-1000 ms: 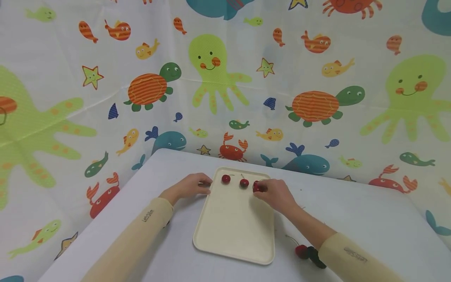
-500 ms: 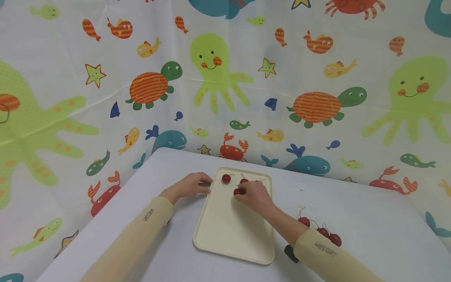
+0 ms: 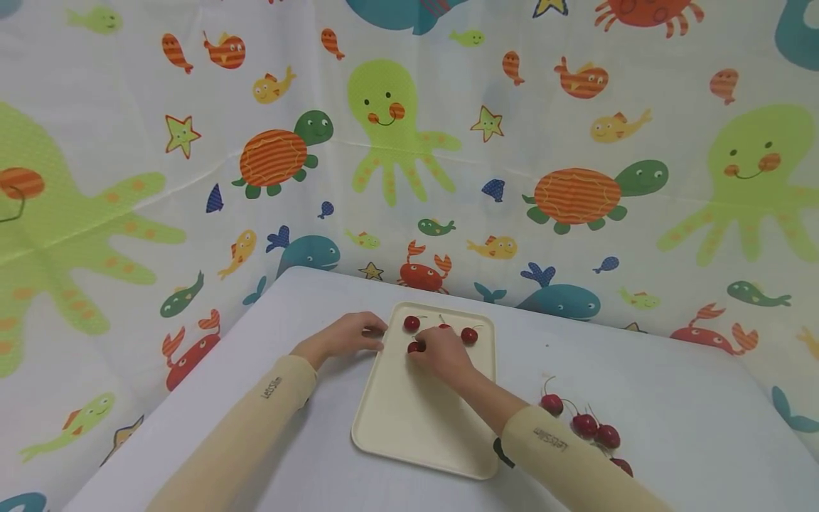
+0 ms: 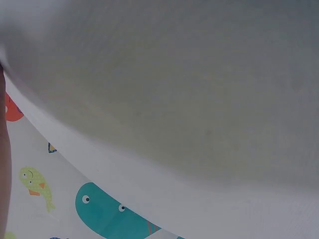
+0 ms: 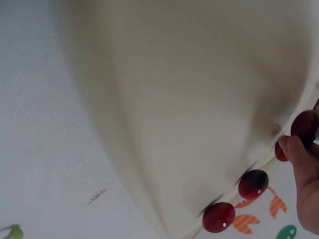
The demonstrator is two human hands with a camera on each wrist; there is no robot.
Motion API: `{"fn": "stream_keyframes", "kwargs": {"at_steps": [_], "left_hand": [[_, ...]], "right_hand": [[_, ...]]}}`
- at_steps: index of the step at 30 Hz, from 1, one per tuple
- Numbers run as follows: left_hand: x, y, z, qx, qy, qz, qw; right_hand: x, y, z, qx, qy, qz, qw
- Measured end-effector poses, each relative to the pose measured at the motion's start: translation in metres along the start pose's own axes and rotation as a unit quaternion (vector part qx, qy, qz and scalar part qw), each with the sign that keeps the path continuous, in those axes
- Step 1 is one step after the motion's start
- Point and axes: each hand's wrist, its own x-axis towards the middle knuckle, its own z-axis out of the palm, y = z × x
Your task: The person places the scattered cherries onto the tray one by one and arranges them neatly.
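1 round, glossy dark-red cherry [image 3: 414, 348], pinched in the right hand [image 3: 446, 353], has shifted left, just near-side of the far-left cherry [image 3: 411, 323] on the cream rectangular tray [image 3: 416, 409], remotely I judge aligning, while the left hand [image 3: 348, 334] rests loose-fingered beside its left edge.

White creased backdrop [image 3: 473, 163] behind and left of white counter [image 3: 678, 398]. Sea-creature print: lime octopuses [image 3: 382, 92], orange-shelled turtles [image 3: 577, 195], teal whales [image 3: 563, 301], red crabs [image 3: 422, 276]. Light's soft, shadows faint.
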Motion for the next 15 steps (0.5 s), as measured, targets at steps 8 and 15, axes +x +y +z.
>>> {"fn": "stream_keyframes", "kwargs": {"at_steps": [8, 15], "left_hand": [[-0.001, 0.001, 0.000, -0.004, 0.000, -0.006, 1.0000], [0.000, 0.000, 0.001, -0.005, 0.002, -0.008, 1.0000]], "right_hand": [[0.005, -0.008, 0.002, -0.008, -0.011, 0.009, 0.9999], [0.010, -0.013, 0.002, -0.006, -0.012, 0.018, 0.9998]]}}
